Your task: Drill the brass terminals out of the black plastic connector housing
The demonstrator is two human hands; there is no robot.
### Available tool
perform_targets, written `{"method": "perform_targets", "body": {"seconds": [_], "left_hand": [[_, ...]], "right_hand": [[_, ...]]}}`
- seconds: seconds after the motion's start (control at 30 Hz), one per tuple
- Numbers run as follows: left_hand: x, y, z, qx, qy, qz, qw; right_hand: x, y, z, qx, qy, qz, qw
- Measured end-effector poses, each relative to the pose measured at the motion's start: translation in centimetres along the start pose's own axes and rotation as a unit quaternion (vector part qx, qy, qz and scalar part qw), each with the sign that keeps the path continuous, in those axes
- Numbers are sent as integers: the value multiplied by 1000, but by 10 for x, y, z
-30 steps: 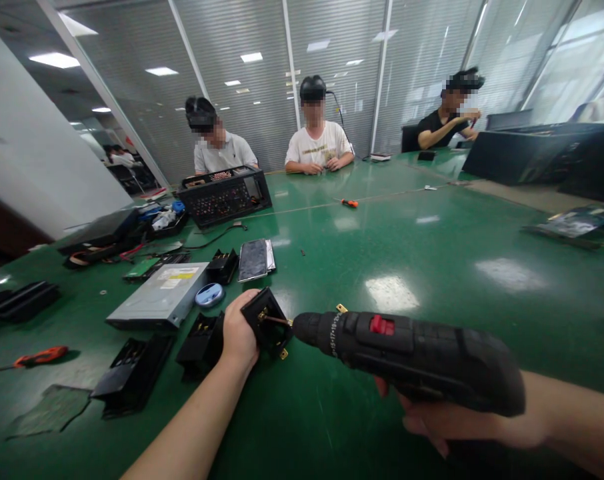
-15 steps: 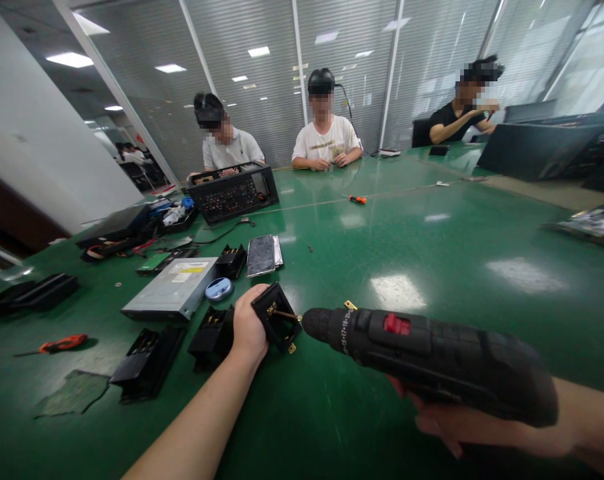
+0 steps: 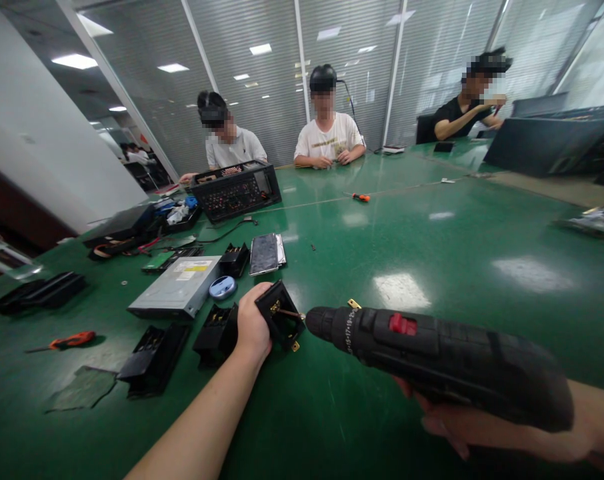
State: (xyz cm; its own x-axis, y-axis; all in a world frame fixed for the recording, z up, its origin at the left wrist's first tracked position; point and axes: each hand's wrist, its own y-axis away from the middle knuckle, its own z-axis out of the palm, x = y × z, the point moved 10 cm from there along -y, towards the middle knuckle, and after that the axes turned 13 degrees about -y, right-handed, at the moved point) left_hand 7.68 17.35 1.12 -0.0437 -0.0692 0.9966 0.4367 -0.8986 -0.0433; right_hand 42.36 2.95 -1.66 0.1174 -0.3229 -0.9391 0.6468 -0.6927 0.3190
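Black plastic housing (image 3: 285,328) sat gripped in the left hand (image 3: 253,325), while the right hand (image 3: 465,423) clasped a power drill (image 3: 432,350), its bit (image 3: 291,313) reaching into the housing's open side.

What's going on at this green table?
Someone's right hand grips a power drill while their left hand holds a black part. The bit reaches into that part, at a brass-coloured piece; I can't tell whether it's turning. Two similar black pieces sit to the left, near a silver drive. Three other people are seated across the table.
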Motion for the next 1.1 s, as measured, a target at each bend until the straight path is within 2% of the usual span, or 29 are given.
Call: {"method": "perform_targets", "body": {"seconds": [0.17,0.27,0.33,0.47,0.57,0.7,0.8,1.1], "left_hand": [[-5,-2,-2,-7,-5,-8,1000],[-8,-4,-4,0,-12,-6,1000],[-9,-5,-5,5,-13,-7,1000],[-5,-3,-2,2,-8,2,1000],[0,-2,1,-13,-7,14,1000],[-2,-2,1,-20,-11,14,1000],[-3,-1,0,-18,-7,13,1000],[0,0,0,1,4,13,1000]], "right_hand": [[-10,-1,5,-15,16,1,1000],[-6,-5,5,-51,21,-22,998],[-2,-7,2,-52,14,-25,998],[-10,-2,7,-38,24,-14,999],[-25,7,9,9,22,10,1000],[-31,16,7,61,-4,27,998],[-30,14,6,61,-3,4,998],[-16,8,1,41,-11,-7,999]]}}
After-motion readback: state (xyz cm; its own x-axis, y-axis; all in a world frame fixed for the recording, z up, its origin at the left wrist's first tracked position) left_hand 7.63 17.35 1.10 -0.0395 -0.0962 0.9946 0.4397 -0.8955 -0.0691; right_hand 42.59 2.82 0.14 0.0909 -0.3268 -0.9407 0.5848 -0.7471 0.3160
